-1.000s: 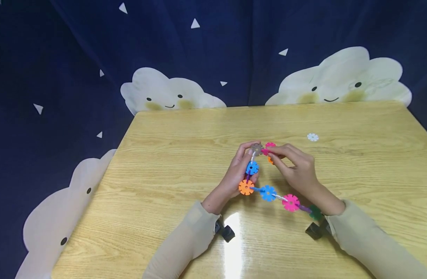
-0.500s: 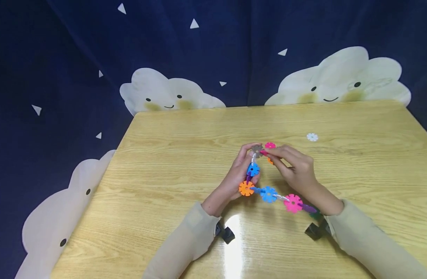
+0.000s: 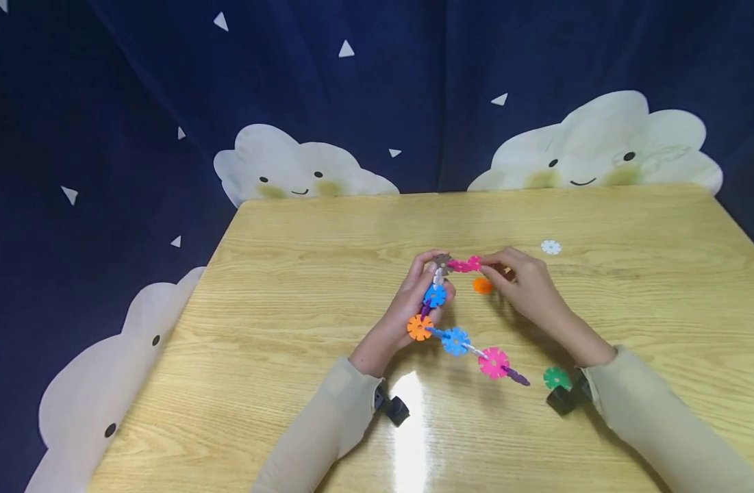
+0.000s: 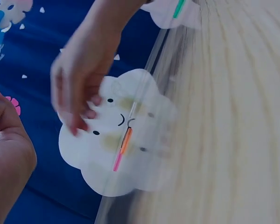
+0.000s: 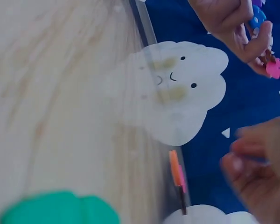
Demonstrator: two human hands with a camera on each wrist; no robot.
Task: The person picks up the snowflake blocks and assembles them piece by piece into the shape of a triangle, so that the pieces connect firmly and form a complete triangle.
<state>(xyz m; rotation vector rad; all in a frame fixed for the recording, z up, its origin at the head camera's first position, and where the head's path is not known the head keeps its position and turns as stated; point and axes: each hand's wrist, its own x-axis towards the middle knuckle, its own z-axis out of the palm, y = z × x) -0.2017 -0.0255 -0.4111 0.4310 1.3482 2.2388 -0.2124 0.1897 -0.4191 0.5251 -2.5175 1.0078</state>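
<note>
My left hand [image 3: 407,308] pinches a brown notched disc [image 3: 442,264] between thumb and fingers. That disc is part of a chain of interlocking snowflake discs. A pink disc [image 5: 279,68] is slotted onto its end. From the brown disc the chain runs down through white, a blue disc [image 3: 435,296], purple and an orange disc [image 3: 420,327]. It then slants right through another blue disc [image 3: 455,341], white and a pink disc [image 3: 494,363] to a purple disc [image 3: 516,376]. My right hand [image 3: 531,287] is just right of the pink end, loosely bent, with nothing between its fingertips.
Loose on the wooden table [image 3: 278,287] lie an orange disc [image 3: 482,285] and a brown disc [image 3: 507,272] by the right hand. A green disc [image 3: 557,378] lies near the right wrist. Farther back is a white disc [image 3: 551,247]. A dark blue curtain [image 3: 352,89] borders the table.
My right fingers have let go of the pink disc at the brown disc and drawn back right. The left hand has shifted slightly left with the chain, uncovering the green disc.
</note>
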